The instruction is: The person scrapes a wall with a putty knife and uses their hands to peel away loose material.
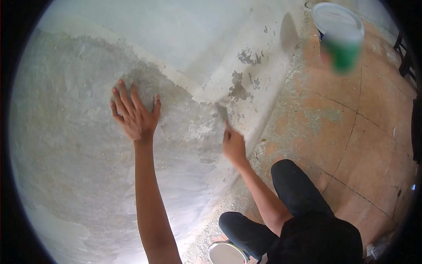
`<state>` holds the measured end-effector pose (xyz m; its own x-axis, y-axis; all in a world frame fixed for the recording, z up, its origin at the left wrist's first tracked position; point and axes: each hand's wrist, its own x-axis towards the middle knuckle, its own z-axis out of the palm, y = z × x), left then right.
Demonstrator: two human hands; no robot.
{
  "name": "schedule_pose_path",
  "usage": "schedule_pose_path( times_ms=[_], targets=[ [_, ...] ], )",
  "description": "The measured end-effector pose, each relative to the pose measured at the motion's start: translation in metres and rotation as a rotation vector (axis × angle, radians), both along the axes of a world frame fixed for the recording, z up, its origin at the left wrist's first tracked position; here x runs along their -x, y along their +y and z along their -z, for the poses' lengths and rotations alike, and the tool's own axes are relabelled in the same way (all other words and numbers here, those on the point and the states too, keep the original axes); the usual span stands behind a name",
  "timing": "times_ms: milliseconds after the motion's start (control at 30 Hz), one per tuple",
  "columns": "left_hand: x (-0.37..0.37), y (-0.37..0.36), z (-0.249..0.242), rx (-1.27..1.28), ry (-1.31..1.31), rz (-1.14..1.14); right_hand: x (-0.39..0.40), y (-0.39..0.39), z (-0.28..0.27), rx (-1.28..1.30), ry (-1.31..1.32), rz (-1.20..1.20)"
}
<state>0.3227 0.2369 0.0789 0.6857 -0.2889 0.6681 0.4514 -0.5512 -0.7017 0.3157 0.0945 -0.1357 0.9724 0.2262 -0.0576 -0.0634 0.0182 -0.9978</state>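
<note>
My left hand (137,115) lies flat on the grey, stripped part of the wall (79,132), its fingers spread. Closed round the handle of a scraper (222,112), my right hand (234,147) is low on the wall, to the right of the left one. The scraper's blade touches the wall where a pale layer of paint (193,90) ends in a ragged edge. Grey bare patches (238,88) show in the pale surface just beyond the blade. The blade is slightly blurred.
Tiled floor (334,132) with scattered flakes (303,119) runs along the wall's foot. A bucket with a white lid (338,20) stands at the upper right, partly behind a blurred green-and-white shape (344,50). Another bucket (226,254) is by my knees. Dark furniture legs (404,61) show at the right edge.
</note>
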Motion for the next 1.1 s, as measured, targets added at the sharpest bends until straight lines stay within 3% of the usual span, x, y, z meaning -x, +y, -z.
schedule_pose_path(
  times_ms=[67,167,233,333,433,533,633,767,867,1100],
  targets=[
    [-0.002,-0.005,-0.001,0.004,0.0,0.001,-0.005,0.0,-0.005,-0.065,0.133,-0.005],
    [-0.004,-0.002,0.0,-0.001,-0.006,0.014,0.017,0.015,0.017,0.017,-0.082,-0.015],
    [-0.003,-0.003,0.001,0.0,-0.002,0.017,-0.001,0.0,0.001,-0.033,0.119,-0.024],
    [-0.001,-0.002,-0.001,-0.007,-0.007,0.033,-0.004,0.01,0.006,-0.035,0.061,0.054],
    [-0.006,-0.006,-0.001,0.002,-0.009,0.046,0.008,0.003,0.003,-0.032,-0.029,-0.036],
    [0.001,-0.003,-0.001,-0.009,-0.007,0.047,0.001,-0.003,-0.011,-0.052,0.155,-0.055],
    [-0.01,-0.005,-0.002,0.015,-0.023,0.089,0.021,0.003,-0.008,-0.013,0.013,-0.097],
    [0.0,-0.004,-0.002,0.028,0.003,0.035,-0.002,-0.001,-0.01,-0.031,0.102,-0.07],
    [-0.003,0.001,0.0,0.031,-0.024,0.077,0.016,0.013,0.004,-0.058,-0.089,-0.016],
    [-0.003,-0.003,-0.003,0.061,0.004,0.071,0.023,0.009,-0.011,-0.067,-0.1,-0.042]
  ],
)
